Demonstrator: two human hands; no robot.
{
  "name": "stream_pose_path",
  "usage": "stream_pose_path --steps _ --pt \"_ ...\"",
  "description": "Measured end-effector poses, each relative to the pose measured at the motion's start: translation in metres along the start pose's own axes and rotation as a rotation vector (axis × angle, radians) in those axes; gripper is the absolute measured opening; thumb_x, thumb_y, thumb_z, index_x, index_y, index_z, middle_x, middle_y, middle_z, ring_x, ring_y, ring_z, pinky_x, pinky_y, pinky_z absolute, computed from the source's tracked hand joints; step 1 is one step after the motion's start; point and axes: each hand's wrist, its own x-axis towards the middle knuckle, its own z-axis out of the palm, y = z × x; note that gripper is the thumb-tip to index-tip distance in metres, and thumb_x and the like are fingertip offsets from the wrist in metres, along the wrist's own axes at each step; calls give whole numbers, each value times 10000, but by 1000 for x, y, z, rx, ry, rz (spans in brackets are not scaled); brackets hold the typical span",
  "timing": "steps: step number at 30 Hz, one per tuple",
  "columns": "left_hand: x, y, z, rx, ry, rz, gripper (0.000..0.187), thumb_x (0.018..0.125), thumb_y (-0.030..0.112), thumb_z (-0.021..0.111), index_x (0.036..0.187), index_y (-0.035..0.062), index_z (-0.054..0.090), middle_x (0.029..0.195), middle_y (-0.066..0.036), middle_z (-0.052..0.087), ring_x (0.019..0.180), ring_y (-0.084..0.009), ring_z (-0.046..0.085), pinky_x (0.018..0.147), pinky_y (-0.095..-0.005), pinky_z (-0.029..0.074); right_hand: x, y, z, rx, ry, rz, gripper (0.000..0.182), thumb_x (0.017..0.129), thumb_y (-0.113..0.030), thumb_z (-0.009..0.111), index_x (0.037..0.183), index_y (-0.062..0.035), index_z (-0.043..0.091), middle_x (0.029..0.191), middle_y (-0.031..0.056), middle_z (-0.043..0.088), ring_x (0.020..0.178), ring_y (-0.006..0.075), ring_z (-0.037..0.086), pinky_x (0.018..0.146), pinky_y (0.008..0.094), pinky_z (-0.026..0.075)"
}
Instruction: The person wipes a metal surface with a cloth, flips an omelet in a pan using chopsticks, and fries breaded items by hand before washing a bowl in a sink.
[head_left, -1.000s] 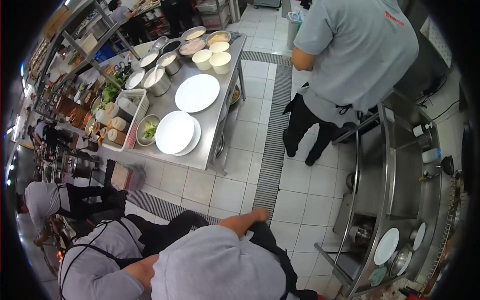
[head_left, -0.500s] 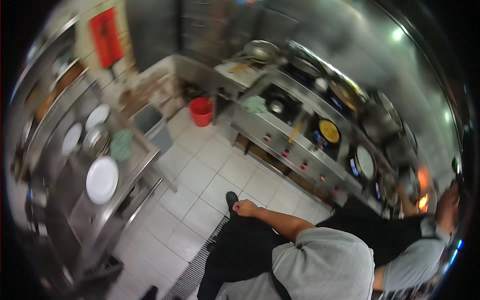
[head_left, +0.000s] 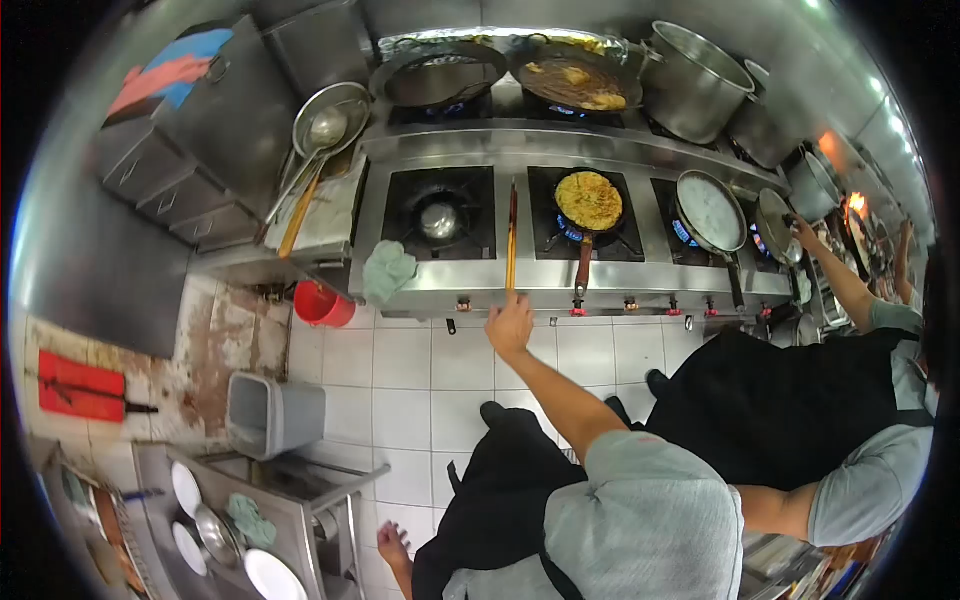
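My right hand (head_left: 510, 327) reaches to the stove's front edge, with its fingers closed on the near end of the long yellow chopsticks (head_left: 512, 245), whose dark tips point away over the steel top. To their right a browned omelette (head_left: 589, 201) sits in a small pan (head_left: 585, 238) over a blue flame. Left of them is a bare burner (head_left: 438, 220). Low in the view, my left hand (head_left: 393, 545) hangs over the floor, fingers loosely apart and holding nothing.
A co-worker (head_left: 790, 420) stands close on the right, one hand near a pan. Woks (head_left: 445, 75) and a tall pot (head_left: 695, 80) line the back. A pan of white contents (head_left: 710, 210) is right. A green cloth (head_left: 388, 270), grey bin (head_left: 275, 415) and red bucket (head_left: 322, 304) are left.
The view has turned to face the stove. My right hand has moved from over the floor to the chopsticks and taken hold of them. My left hand has come into view.
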Motion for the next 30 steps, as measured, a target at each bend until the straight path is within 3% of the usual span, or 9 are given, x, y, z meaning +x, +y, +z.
stream_pose_path --steps 3,5,10,13,16,19,21,26,30 --pt "44 84 25 219 -79 133 242 879 230 545 1024 36 547 973 -65 596 850 -175 586 618 -281 481 57 -18 14 -49 -57 190 524 769 -200 615 1206 -33 378 1125 207 402 918 395 513 785 459 449" --pt "85 102 41 254 -185 483 206 870 157 545 1042 44 551 956 -52 601 799 -144 585 619 -254 465 76 -19 19 -79 -136 305 563 766 -194 620 1233 -37 348 1132 204 385 922 396 522 783 451 465" --pt "74 185 115 234 -330 359 215 863 128 545 1069 69 561 924 -25 612 749 -113 590 579 -214 428 88 -6 39 45 -283 409 616 749 -69 564 1287 -37 264 1163 218 353 942 404 542 812 447 468" --pt "95 203 156 265 -523 302 225 862 126 536 1079 72 562 922 -33 619 747 -122 598 573 -226 431 82 10 59 135 -144 382 613 742 -79 563 1278 -31 269 1076 214 444 969 410 535 844 463 446" --pt "110 241 204 357 -706 323 246 864 156 549 1093 66 559 943 -53 622 752 -131 599 595 -241 446 79 10 48 115 -156 443 502 755 -102 536 1224 -41 365 843 152 532 796 331 593 690 411 501" --pt "116 294 250 442 -943 442 291 874 190 548 1132 54 537 967 -70 621 762 -137 599 646 -236 456 64 -22 -2 613 -325 709 269 834 -131 449 1050 24 488 671 117 559 624 275 602 551 376 479" --pt "118 321 284 412 -1040 452 311 884 234 533 1138 54 526 965 -65 620 771 -141 602 640 -249 457 43 -51 -33 794 -302 645 278 833 -194 501 1076 -60 508 653 42 479 486 113 448 360 264 351" --pt "76 376 341 145 -1269 172 341 925 282 456 1170 48 491 971 -63 619 721 -119 581 563 -237 430 -14 -101 -19 938 -259 285 224 926 -181 422 1112 -74 485 670 6 483 496 75 431 380 237 344" --pt "76 379 365 100 -1387 139 306 941 243 420 1151 31 489 1007 -109 612 669 -114 555 483 -210 383 -16 -143 -60 958 -337 539 239 943 -182 407 1141 -67 476 690 0 490 505 60 426 383 210 338"
